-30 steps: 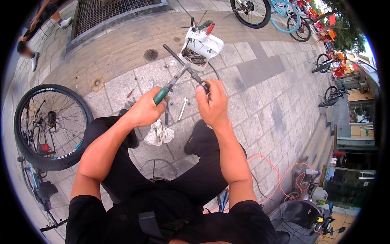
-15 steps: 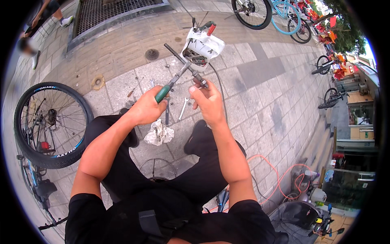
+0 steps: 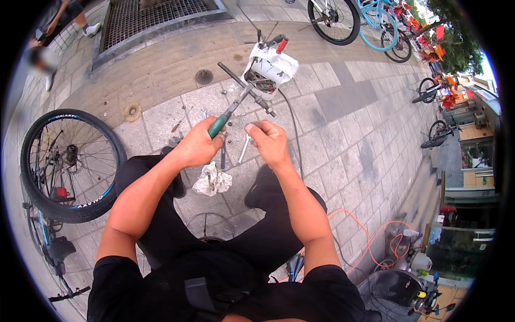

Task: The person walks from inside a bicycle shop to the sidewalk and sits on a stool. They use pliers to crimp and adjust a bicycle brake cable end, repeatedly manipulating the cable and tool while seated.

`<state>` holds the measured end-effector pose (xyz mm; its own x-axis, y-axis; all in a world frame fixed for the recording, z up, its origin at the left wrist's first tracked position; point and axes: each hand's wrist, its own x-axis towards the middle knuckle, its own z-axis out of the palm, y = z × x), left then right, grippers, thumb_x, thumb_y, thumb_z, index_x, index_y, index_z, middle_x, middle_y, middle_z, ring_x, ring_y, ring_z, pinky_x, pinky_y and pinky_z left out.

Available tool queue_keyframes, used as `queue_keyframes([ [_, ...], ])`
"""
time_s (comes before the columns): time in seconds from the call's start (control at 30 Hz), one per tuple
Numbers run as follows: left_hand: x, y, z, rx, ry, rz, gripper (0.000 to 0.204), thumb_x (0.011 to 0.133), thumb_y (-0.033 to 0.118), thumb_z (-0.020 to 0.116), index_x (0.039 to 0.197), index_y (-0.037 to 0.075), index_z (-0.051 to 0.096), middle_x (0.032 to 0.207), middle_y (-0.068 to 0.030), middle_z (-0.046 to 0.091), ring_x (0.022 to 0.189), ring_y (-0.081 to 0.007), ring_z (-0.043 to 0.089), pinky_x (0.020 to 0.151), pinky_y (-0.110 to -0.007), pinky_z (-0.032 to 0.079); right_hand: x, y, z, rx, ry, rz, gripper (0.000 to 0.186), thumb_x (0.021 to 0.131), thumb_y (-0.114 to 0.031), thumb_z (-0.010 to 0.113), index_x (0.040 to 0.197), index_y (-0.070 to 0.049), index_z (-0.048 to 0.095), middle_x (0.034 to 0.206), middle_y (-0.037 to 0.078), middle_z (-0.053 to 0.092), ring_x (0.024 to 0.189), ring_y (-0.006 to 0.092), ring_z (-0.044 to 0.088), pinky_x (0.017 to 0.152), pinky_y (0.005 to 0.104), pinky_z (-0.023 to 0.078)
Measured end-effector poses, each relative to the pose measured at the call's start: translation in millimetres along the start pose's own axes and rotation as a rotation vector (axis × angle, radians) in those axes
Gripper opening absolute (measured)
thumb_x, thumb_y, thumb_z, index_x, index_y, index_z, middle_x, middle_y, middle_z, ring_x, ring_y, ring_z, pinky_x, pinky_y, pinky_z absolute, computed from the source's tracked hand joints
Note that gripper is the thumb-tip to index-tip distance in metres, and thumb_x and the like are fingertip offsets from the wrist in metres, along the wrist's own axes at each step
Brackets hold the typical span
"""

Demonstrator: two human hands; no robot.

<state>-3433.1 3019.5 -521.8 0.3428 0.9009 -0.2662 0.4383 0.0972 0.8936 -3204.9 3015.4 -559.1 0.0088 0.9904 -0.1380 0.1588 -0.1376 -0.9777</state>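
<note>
My left hand (image 3: 201, 142) is wrapped round the green handle of a metal tool (image 3: 219, 126). The tool's far end meets a dark metal rod (image 3: 230, 72) that runs across it. Thicker, nut-like metal parts (image 3: 263, 103) sit toward the rod's right end. Apart from the rod, my right hand (image 3: 271, 144) is closed, thumb and fingers pinched together. Anything small between those fingertips cannot be made out. On the paving below lie an open-end wrench (image 3: 244, 149), a crumpled white paper or rag (image 3: 212, 180) and a bicycle sprocket cluster (image 3: 204, 77).
A white container of tools (image 3: 284, 67) stands ahead. At left is a bicycle wheel (image 3: 115, 155) with a bike behind it. A yellowish ring (image 3: 132, 111) and small parts lie about. An orange hose (image 3: 367, 236) curls at right. Parked bikes (image 3: 335, 38) and a seated person (image 3: 59, 21) are farther off.
My right hand has let go of the nut-like end of the rod and drawn back toward me, its fingers now pinched. The left hand keeps its hold, nearly still.
</note>
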Motion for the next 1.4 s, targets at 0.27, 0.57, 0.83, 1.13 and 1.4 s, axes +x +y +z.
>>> queue_keyframes([
  [0.27,3,-16,6,0.003,0.033,0.045,0.029,0.092,0.015,0.063,0.118,0.001,0.061,0.095,-0.0159,0.066,0.093,-0.0268,0.065,0.086,-0.041,0.052,3,-32,12,0.269,0.086,-0.045,0.027,0.096,-0.022,0.077,0.109,0.001,0.071,0.077,-0.001,0.062,0.060,0.0063,0.052,0.051,0.0228,0.043],
  [0.57,5,-15,9,-0.004,0.032,0.042,0.031,0.093,0.017,0.065,0.119,0.001,0.062,0.094,-0.0139,0.066,0.092,-0.0251,0.064,0.086,-0.040,0.052,22,2,8,0.235,0.169,0.009,0.023,0.096,-0.020,0.076,0.100,0.003,0.074,0.074,0.000,0.063,0.060,0.0066,0.052,0.054,0.0256,0.042],
  [0.83,7,-12,2,-0.079,0.056,-0.117,0.036,0.092,0.019,0.067,0.121,-0.001,0.063,0.102,-0.0150,0.070,0.096,-0.0254,0.066,0.090,-0.039,0.052,35,22,-37,-0.134,0.262,0.144,0.037,0.101,-0.032,0.068,0.101,0.004,0.072,0.075,-0.001,0.059,0.058,0.0066,0.048,0.054,0.0265,0.040],
  [1.13,2,-13,5,0.022,0.051,-0.074,0.032,0.091,0.019,0.067,0.116,-0.001,0.064,0.100,-0.0177,0.070,0.096,-0.0295,0.067,0.088,-0.042,0.052,16,-26,-15,-0.586,0.275,-0.702,0.035,0.090,-0.016,0.077,0.121,-0.004,0.065,0.106,0.012,0.067,0.076,0.0213,0.065,0.066,0.0340,0.054],
  [1.4,8,-26,11,0.056,0.040,0.008,0.030,0.092,0.016,0.064,0.117,0.000,0.062,0.097,-0.0198,0.068,0.094,-0.0313,0.067,0.086,-0.042,0.052,24,-16,-23,-0.116,0.071,0.013,0.033,0.103,-0.034,0.062,0.104,-0.001,0.068,0.078,0.010,0.066,0.068,0.0208,0.065,0.064,0.0349,0.054],
])
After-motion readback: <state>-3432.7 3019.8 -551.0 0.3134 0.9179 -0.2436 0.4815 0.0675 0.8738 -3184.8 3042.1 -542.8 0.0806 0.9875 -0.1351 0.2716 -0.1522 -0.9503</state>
